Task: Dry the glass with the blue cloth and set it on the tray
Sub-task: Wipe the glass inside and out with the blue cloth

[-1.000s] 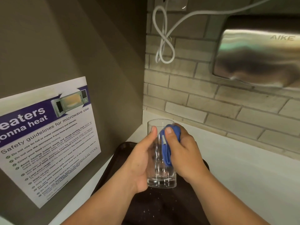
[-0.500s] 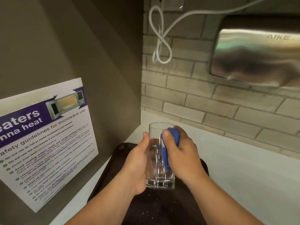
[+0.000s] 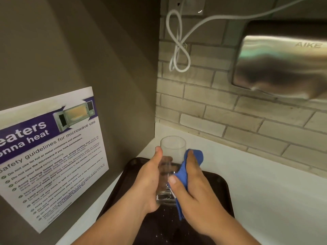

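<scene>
A tall clear glass (image 3: 172, 147) is held upright above the dark tray (image 3: 219, 191). My left hand (image 3: 146, 183) wraps its left side, thumb near the rim. My right hand (image 3: 192, 190) presses the blue cloth (image 3: 183, 171) against the glass's right side and lower half. The cloth bunches over my fingers and hangs down below the glass's base. The tray lies on the white counter directly under both hands; small white specks dot its surface.
A microwave safety poster (image 3: 53, 156) hangs on the brown wall to the left. A steel hand dryer (image 3: 283, 68) is mounted on the brick wall at upper right, with a looped white cable (image 3: 177, 50) beside it. White counter (image 3: 274, 191) extends right of the tray.
My right hand with the cloth has slid down the glass from near the rim to its lower half. The glass's top is now uncovered.
</scene>
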{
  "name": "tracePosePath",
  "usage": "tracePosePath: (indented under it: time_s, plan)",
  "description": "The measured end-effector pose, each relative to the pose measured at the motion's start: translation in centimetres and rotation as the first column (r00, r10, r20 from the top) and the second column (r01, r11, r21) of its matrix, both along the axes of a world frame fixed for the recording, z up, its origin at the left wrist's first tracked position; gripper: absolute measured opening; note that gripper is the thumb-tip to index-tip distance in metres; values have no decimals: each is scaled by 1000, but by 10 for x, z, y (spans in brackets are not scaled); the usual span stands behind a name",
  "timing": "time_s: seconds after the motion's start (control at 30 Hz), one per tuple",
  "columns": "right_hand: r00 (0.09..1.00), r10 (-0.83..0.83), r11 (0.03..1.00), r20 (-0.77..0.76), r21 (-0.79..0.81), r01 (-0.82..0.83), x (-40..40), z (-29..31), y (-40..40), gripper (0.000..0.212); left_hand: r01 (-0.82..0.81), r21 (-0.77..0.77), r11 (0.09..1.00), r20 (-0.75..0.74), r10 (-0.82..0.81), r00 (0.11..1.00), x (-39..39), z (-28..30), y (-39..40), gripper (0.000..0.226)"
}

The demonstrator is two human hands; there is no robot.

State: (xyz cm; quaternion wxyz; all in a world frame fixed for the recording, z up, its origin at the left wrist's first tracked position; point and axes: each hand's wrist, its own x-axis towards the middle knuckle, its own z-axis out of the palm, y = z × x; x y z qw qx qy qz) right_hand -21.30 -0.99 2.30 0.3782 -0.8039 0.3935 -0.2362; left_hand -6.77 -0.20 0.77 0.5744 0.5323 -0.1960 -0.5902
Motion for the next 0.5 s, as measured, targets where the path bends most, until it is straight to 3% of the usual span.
tracePosePath:
  time_s: [0.1, 0.13, 0.2, 0.27, 0.33, 0.43, 0.5]
  plan:
    - [964, -169, 979, 203, -78, 188, 10, 14, -16, 65, 78, -64, 995, -10, -79, 997, -7, 4, 5, 80]
    - [932, -233, 968, 276, -24, 249, 12, 21, -25, 50, 109, -103, 989, -53, -115, 992, -10, 6, 7, 83]
    - [867, -348, 936, 357, 183, 300, 15, 30, -37, 46, 153, -187, 970, -115, -176, 978, -16, 10, 7, 87]
    - [810, -446, 865, 381, 417, 280, 14, 29, -39, 44, 136, -228, 964, -120, -167, 979, -19, 12, 5, 87]
    - [783, -501, 777, 369, 589, 220, 12, 20, -34, 37, 35, -237, 971, -85, -57, 995, -18, 13, 0, 80]
    - [746, -558, 603, 364, 796, 63, 12, 0, -28, 40, -148, -369, 918, 97, 197, 976, -12, 8, -8, 64]
    - [689, -614, 508, 386, 861, -30, 13, -11, -31, 44, -128, -465, 876, 234, 261, 937, -13, 5, -6, 60]
